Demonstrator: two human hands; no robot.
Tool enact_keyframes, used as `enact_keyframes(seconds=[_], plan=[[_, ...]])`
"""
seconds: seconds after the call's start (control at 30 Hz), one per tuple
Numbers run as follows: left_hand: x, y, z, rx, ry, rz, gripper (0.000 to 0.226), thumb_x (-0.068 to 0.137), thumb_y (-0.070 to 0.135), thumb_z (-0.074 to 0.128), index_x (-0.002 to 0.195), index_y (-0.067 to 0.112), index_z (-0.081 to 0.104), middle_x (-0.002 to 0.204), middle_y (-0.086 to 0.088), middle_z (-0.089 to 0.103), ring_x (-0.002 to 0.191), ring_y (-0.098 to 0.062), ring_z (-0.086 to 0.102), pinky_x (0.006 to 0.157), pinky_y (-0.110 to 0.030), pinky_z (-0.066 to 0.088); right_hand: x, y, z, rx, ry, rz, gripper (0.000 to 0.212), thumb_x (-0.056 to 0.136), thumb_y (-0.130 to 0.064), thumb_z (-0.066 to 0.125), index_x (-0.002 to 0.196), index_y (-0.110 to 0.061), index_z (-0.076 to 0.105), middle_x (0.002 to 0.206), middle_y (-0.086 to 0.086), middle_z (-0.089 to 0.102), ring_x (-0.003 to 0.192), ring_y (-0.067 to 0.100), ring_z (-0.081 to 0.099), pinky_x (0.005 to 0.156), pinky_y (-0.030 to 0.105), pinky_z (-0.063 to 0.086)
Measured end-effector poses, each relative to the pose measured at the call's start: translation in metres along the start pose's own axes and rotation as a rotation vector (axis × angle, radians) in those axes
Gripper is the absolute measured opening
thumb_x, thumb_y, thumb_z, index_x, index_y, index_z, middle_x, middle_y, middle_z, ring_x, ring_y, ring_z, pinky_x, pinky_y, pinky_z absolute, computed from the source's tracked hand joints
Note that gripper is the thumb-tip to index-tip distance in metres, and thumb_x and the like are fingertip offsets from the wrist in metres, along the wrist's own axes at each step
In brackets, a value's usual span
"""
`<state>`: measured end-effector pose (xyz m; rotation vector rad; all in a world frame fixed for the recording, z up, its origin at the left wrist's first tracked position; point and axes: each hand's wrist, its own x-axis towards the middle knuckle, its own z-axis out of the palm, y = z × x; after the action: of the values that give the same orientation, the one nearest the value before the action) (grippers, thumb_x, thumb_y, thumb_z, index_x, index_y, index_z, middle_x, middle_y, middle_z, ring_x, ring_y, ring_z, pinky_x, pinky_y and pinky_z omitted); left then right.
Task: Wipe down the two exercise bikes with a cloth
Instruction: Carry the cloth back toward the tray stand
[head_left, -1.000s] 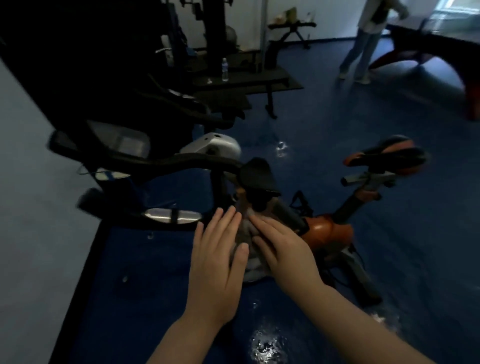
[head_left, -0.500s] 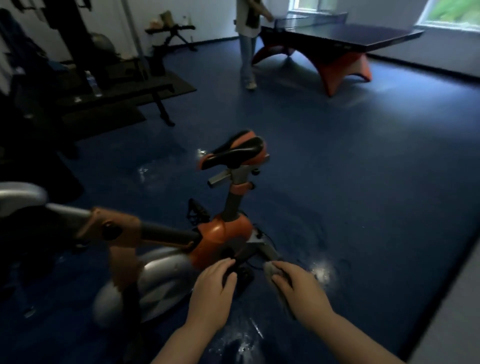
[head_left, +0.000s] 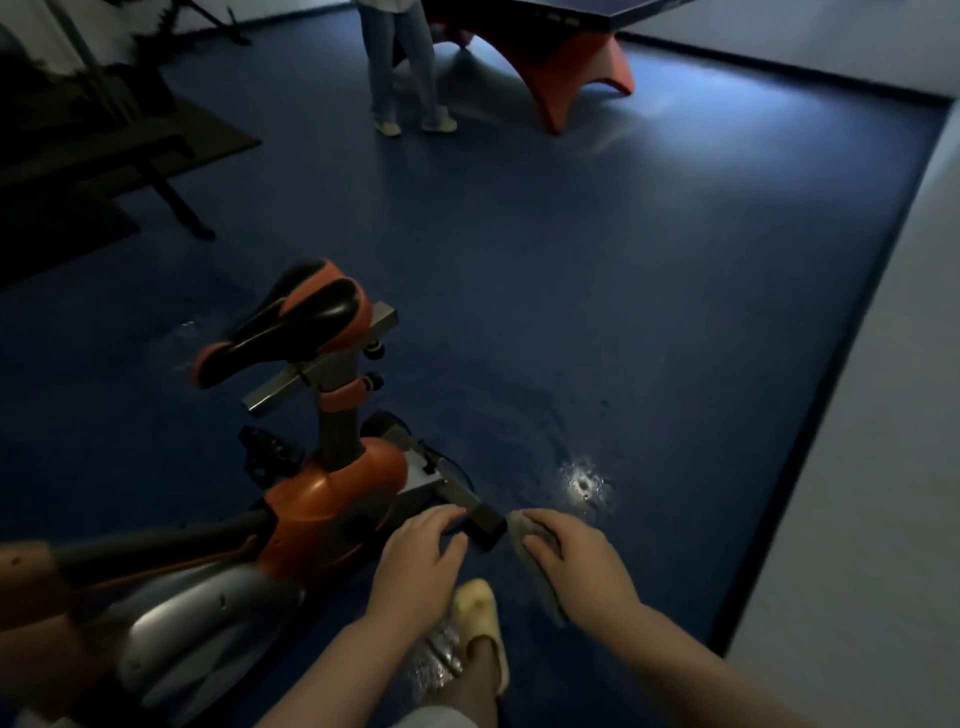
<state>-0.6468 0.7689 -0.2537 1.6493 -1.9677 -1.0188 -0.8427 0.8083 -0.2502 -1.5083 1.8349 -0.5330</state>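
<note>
An orange and silver exercise bike (head_left: 332, 499) stands at the lower left, its black and orange saddle (head_left: 291, 322) pointing left. My right hand (head_left: 576, 561) grips a grey cloth (head_left: 519, 522) just right of the black end cap of the bike's rear floor bar (head_left: 485, 522). My left hand (head_left: 415, 561) rests with curled fingers on the bike's base beside that bar. Only one bike is in view.
My foot in a yellow slipper (head_left: 483, 618) stands between my arms. A person's legs (head_left: 400, 67) are at the top beside a table-tennis table with an orange base (head_left: 566, 67). A dark bench (head_left: 104, 156) sits at the upper left. Blue floor ends at a grey border on the right.
The view has swung from the handlebars to the bike's rear. Both hands moved down to the rear floor bar, with the cloth now in my right hand alone.
</note>
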Motion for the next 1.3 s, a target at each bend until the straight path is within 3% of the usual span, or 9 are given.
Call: enact_keyframes(seconds=[0.17, 0.43, 0.67, 0.87, 1.1, 1.3], plan=[[0.078, 0.004, 0.007, -0.021, 0.037, -0.024, 0.031, 0.090, 0.026, 0.055, 0.121, 0.027, 0.059, 0.122, 0.011, 0.059, 0.114, -0.006, 0.052, 0.099, -0.026, 0.041, 0.080, 0.010, -0.022, -0.032, -0.066, -0.007, 0.032, 0.093, -0.037, 0.051, 0.126, -0.036, 0.055, 0.121, -0.016, 0.060, 0.100, -0.002, 0.053, 0.080, 0.015, 0.041], [0.201, 0.035, 0.017, -0.041, 0.014, -0.100, 0.032, 0.092, 0.024, 0.054, 0.123, 0.022, 0.060, 0.126, 0.003, 0.060, 0.118, -0.013, 0.052, 0.101, -0.032, 0.041, 0.197, 0.018, -0.089, -0.204, -0.135, -0.037, 0.028, 0.094, -0.039, 0.046, 0.120, -0.033, 0.055, 0.117, -0.008, 0.062, 0.101, 0.014, 0.058, 0.085, 0.035, 0.049], [0.279, 0.061, 0.026, -0.001, 0.007, -0.113, 0.031, 0.093, 0.026, 0.053, 0.123, 0.025, 0.059, 0.127, 0.008, 0.058, 0.118, -0.009, 0.050, 0.101, -0.025, 0.037, 0.284, 0.038, -0.135, -0.066, -0.081, -0.001, 0.036, 0.093, -0.038, 0.050, 0.128, -0.030, 0.054, 0.124, -0.008, 0.060, 0.109, 0.011, 0.055, 0.085, 0.025, 0.042], [0.361, 0.076, 0.034, -0.076, 0.186, -0.250, 0.031, 0.094, 0.029, 0.051, 0.125, 0.027, 0.057, 0.127, 0.011, 0.055, 0.115, -0.006, 0.048, 0.097, -0.022, 0.037, 0.391, 0.046, -0.171, -0.094, -0.229, -0.125, 0.033, 0.093, -0.041, 0.049, 0.124, -0.033, 0.055, 0.119, -0.010, 0.060, 0.099, 0.005, 0.053, 0.081, 0.023, 0.042], [0.450, 0.114, 0.056, -0.264, 0.363, -0.394, 0.029, 0.095, 0.026, 0.051, 0.123, 0.025, 0.057, 0.127, 0.009, 0.056, 0.116, -0.007, 0.050, 0.101, -0.027, 0.040, 0.514, 0.032, -0.224, -0.252, -0.350, -0.332, 0.034, 0.093, -0.041, 0.049, 0.126, -0.034, 0.054, 0.121, -0.011, 0.060, 0.106, 0.009, 0.056, 0.083, 0.024, 0.043], [0.493, 0.115, 0.042, -0.319, 0.461, -0.480, 0.028, 0.095, 0.024, 0.052, 0.122, 0.025, 0.058, 0.124, 0.011, 0.057, 0.116, -0.007, 0.051, 0.100, -0.026, 0.040, 0.585, -0.007, -0.212, -0.205, -0.447, -0.425, 0.034, 0.092, -0.041, 0.049, 0.125, -0.034, 0.054, 0.121, -0.011, 0.060, 0.105, 0.007, 0.057, 0.087, 0.025, 0.046]])
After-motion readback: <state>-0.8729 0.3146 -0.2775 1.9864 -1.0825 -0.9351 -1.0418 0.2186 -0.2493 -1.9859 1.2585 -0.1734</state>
